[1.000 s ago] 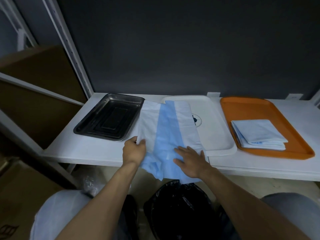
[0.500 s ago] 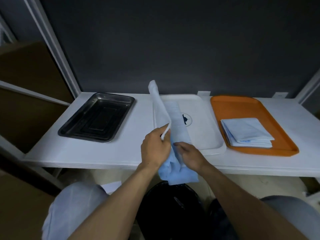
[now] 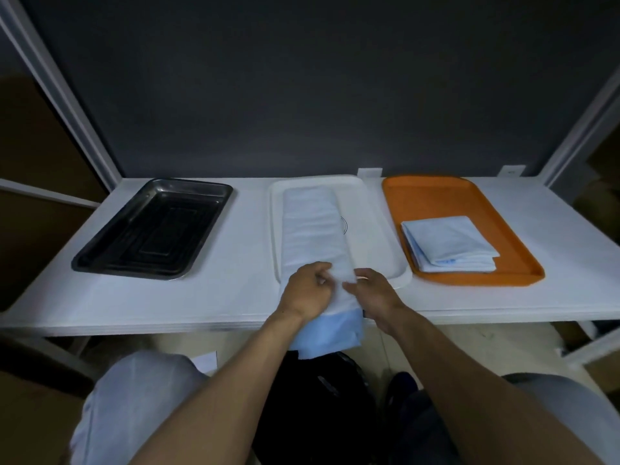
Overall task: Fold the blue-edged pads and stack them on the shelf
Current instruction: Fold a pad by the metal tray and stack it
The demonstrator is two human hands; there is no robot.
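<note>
A blue-edged pad, folded into a long narrow strip, lies lengthwise on the white tray; its blue end hangs over the shelf's front edge. My left hand rests on the strip's near part with fingers curled, pinching the fabric. My right hand holds the strip's right edge just beside it. A stack of folded pads sits on the orange tray to the right.
A dark metal tray stands empty at the left of the white shelf. Shelf uprights rise at both sides. Below the shelf's front edge is a black bag between my knees.
The pad's left half, lifted upright half a second ago, has been folded over to the right and now lies flat as a narrow strip. Both hands moved onto its near end.
</note>
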